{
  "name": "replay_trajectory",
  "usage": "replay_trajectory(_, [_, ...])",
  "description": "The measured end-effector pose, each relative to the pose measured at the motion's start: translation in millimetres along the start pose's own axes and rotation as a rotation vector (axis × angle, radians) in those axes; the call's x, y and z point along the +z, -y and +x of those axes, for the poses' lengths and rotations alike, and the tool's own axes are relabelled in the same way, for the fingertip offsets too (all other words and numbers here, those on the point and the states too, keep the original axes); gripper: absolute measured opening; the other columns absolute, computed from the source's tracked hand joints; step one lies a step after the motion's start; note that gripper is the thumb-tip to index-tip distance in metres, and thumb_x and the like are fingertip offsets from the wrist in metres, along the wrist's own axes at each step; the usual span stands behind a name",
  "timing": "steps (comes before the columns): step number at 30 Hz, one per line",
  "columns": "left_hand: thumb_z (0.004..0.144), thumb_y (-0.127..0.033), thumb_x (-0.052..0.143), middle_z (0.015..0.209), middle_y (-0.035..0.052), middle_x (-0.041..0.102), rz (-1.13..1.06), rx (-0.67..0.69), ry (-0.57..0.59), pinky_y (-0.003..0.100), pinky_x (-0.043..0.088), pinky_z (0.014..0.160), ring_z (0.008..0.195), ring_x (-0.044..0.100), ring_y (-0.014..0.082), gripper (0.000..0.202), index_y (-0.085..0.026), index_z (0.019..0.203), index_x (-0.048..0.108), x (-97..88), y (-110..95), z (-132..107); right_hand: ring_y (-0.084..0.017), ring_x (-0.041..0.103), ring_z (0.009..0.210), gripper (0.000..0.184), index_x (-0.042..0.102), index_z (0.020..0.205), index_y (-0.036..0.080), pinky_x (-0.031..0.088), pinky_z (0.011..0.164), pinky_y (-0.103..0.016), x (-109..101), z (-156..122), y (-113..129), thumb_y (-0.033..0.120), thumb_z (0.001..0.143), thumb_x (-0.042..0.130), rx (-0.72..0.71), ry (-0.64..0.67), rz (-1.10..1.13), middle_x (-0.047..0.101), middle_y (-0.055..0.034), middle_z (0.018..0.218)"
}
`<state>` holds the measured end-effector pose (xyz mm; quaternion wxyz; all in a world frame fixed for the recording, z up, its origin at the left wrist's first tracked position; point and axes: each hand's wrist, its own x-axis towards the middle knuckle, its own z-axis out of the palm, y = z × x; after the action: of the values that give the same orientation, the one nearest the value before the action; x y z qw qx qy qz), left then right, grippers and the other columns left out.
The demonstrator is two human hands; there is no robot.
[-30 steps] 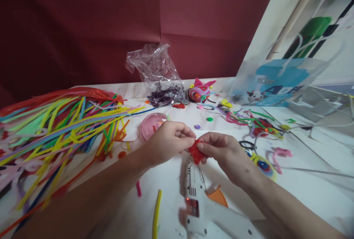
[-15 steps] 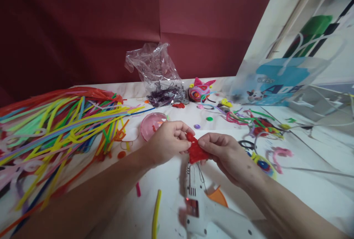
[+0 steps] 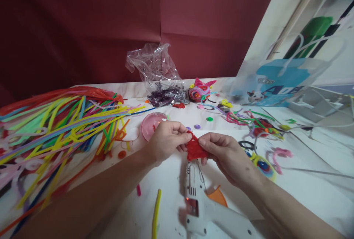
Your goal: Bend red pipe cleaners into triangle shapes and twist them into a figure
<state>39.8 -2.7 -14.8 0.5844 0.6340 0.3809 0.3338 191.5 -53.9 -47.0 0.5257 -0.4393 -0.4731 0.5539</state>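
Between both hands is a small red fuzzy piece (image 3: 195, 149), roughly triangular, that looks made of pipe cleaner. My left hand (image 3: 170, 141) pinches its upper left edge with thumb and fingers. On the other side my right hand (image 3: 224, 152) grips its right edge, thumb on top. Just below the piece lies a white glue gun (image 3: 197, 202), its red light lit and its nozzle end partly hidden under the red piece. A pink round dish (image 3: 148, 125) sits behind my left hand, partly covered by it.
Many coloured pipe cleaners (image 3: 69, 124) spread over the left. A clear plastic bag (image 3: 164, 91) with dark stems and a pink eared figure (image 3: 199, 92) stand at the back. An orange piece (image 3: 218, 196), a yellow stick (image 3: 156, 213), a yellow eyed piece (image 3: 262, 165) and a carrier bag (image 3: 279, 84) surround the hands.
The red piece has turned slightly, and its top now tapers to a point under my left fingertips. Both hands keep hold of it, nearly in the same place.
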Motion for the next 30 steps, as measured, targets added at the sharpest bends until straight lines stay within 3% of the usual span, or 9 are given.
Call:
replay_trajectory(5, [0.069,-0.018,0.059,0.044,-0.0036,0.052,-0.027,-0.031,0.005,0.018,0.040,0.043,0.040,0.049,0.0062,0.013,-0.012,0.059,0.054,-0.8,5.1,3.9,-0.009,0.048,0.047,0.026,0.062,0.062,0.014,0.039,0.047,-0.021,-7.4,3.1,4.9,0.038,0.070,0.067,0.055,0.058,-0.065,0.058,-0.0007,0.055])
replay_trajectory(8, [0.074,-0.022,0.056,0.054,-0.0011,0.058,-0.065,-0.050,0.000,0.019,0.043,0.048,0.046,0.054,0.0071,0.012,-0.012,0.068,0.057,-1.4,8.4,5.6,-0.008,0.046,0.044,0.023,0.061,0.059,0.014,0.038,0.045,-0.021,-20.8,8.4,7.7,0.034,0.062,0.073,0.062,-0.018,-0.111,0.056,0.0010,0.052])
replay_trajectory(13, [0.077,-0.025,0.054,0.064,0.0017,0.062,-0.041,-0.076,-0.003,0.021,0.044,0.050,0.051,0.057,0.0084,0.014,-0.012,0.076,0.058,-3.5,13.1,6.1,-0.007,0.043,0.043,0.026,0.060,0.058,0.016,0.034,0.042,-0.021,-75.2,24.2,14.8,0.038,0.056,0.073,0.021,-0.357,-0.322,0.053,0.0023,0.051])
replay_trajectory(18, [0.077,-0.026,0.054,0.063,0.0017,0.062,0.020,-0.068,0.078,0.020,0.043,0.049,0.050,0.055,0.0075,0.016,-0.011,0.074,0.058,-2.2,15.0,3.5,-0.006,0.034,0.038,0.025,0.060,0.054,0.013,0.023,0.038,-0.022,-117.4,29.0,16.5,0.035,0.055,0.071,0.074,-0.359,-0.453,0.045,0.0040,0.040])
replay_trajectory(22, [0.076,-0.026,0.053,0.064,0.0017,0.062,0.074,-0.069,0.120,0.019,0.042,0.048,0.051,0.055,0.0075,0.015,-0.012,0.075,0.058,-2.4,16.8,1.5,-0.005,0.029,0.037,0.027,0.055,0.047,0.014,0.018,0.039,-0.023,-118.4,26.2,14.4,0.034,0.059,0.068,0.126,-0.254,-0.549,0.040,0.0049,0.036])
replay_trajectory(26, [0.074,-0.026,0.054,0.066,0.0014,0.062,0.170,-0.041,0.092,0.018,0.038,0.045,0.052,0.054,0.0075,0.014,-0.013,0.073,0.058,-3.6,19.4,3.8,-0.005,0.026,0.036,0.026,0.054,0.046,0.014,0.016,0.039,-0.023,-114.0,26.8,12.2,0.033,0.057,0.067,0.170,-0.205,-0.613,0.037,0.0066,0.035])
replay_trajectory(30, [0.074,-0.029,0.050,0.071,0.0025,0.064,0.507,0.024,0.087,0.020,0.040,0.049,0.060,0.058,0.0111,0.018,-0.015,0.078,0.061,4.6,17.6,16.5,-0.006,0.029,0.036,0.025,0.053,0.046,0.016,0.017,0.040,-0.023,-112.4,29.4,9.6,0.034,0.057,0.065,0.195,-0.171,-0.650,0.039,0.0062,0.036])
